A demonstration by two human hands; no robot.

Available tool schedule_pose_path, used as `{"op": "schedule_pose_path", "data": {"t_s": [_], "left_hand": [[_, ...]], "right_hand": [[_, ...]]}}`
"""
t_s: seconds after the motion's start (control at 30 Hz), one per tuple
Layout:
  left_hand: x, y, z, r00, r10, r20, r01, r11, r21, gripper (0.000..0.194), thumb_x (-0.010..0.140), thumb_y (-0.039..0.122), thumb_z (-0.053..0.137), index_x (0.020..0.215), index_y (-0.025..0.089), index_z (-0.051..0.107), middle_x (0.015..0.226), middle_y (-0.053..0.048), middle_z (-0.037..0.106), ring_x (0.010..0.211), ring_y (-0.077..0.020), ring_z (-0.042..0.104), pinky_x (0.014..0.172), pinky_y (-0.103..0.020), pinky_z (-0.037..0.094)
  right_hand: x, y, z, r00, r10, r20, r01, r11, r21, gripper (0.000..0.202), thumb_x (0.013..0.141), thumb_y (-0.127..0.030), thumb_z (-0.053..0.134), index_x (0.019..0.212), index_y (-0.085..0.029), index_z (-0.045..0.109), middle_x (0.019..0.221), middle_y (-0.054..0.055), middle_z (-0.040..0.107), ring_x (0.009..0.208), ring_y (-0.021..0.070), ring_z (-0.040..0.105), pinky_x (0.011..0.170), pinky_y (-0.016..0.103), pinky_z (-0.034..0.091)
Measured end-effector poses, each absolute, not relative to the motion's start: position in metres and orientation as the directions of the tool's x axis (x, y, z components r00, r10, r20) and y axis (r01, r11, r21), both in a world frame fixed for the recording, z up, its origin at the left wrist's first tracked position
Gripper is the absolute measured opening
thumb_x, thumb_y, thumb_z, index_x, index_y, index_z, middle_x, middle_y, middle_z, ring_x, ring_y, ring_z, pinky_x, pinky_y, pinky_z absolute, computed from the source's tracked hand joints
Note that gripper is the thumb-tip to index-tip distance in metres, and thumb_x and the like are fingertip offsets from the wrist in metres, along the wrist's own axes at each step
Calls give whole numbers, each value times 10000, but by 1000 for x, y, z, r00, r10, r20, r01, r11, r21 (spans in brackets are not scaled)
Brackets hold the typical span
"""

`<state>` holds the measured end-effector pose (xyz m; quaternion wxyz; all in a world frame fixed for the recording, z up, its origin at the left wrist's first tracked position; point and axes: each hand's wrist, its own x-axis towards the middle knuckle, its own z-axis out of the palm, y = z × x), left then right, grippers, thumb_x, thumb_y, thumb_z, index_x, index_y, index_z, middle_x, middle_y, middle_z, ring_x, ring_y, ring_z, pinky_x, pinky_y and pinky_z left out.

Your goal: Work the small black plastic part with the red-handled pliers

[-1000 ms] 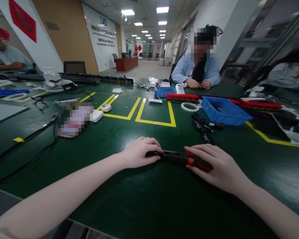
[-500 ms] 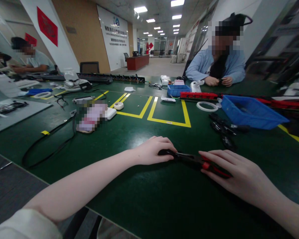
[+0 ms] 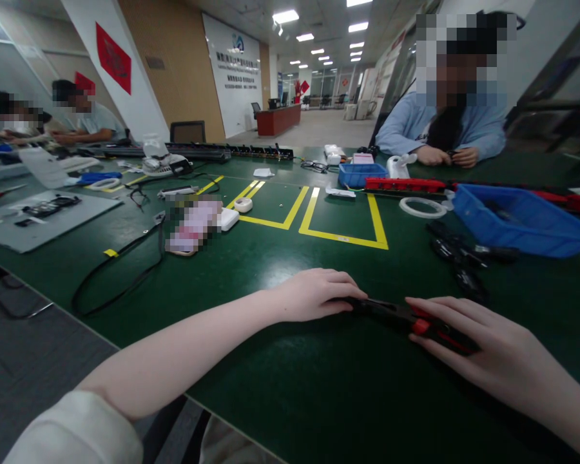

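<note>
My right hand [image 3: 488, 341] is closed around the red and black handles of a pair of pliers [image 3: 419, 326], above the green table. The dark jaws of the pliers point left and meet the fingertips of my left hand [image 3: 316, 295]. Those fingers pinch a small black part [image 3: 347, 299], mostly covered by the fingers, so its kind is unclear. Whether the jaws are closed on that part cannot be made out.
Black wrapped bundles [image 3: 459, 258] and a blue bin [image 3: 517, 222] lie to the right. Farther left are a phone [image 3: 193, 229], a white case [image 3: 229, 219] and a black strap [image 3: 120, 296]. Yellow tape [image 3: 343, 239] marks the table [image 3: 270, 367]. A co-worker [image 3: 439, 129] sits opposite.
The view has turned a little left, so the table's things appear farther right. Both hands keep their hold, and less of the black part shows past my left fingers.
</note>
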<state>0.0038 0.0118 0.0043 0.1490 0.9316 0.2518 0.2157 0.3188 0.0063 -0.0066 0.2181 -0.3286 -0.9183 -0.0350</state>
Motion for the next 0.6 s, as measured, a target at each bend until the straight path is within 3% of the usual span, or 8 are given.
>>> {"op": "schedule_pose_path", "data": {"t_s": [0.27, 0.6], "left_hand": [[3, 10, 7, 780, 545, 306, 415, -818, 399, 279, 964, 198, 548, 1240, 193, 586, 1257, -77, 629, 1131, -204, 613, 945, -330, 492], [1, 10, 11, 793, 548, 265, 405, -800, 442, 343, 945, 154, 560, 1284, 203, 551, 1294, -75, 600, 1157, -201, 603, 948, -314, 499]], "right_hand": [[312, 1, 2, -728, 462, 507, 596, 791, 136, 376, 906, -319, 571, 1270, -228, 602, 1062, 108, 698, 852, 267, 676, 694, 424, 576], [312, 1, 3, -735, 464, 494, 594, 792, 139, 369, 900, -302, 594, 1255, -201, 604, 1078, 107, 691, 864, 245, 668, 728, 400, 573]]}}
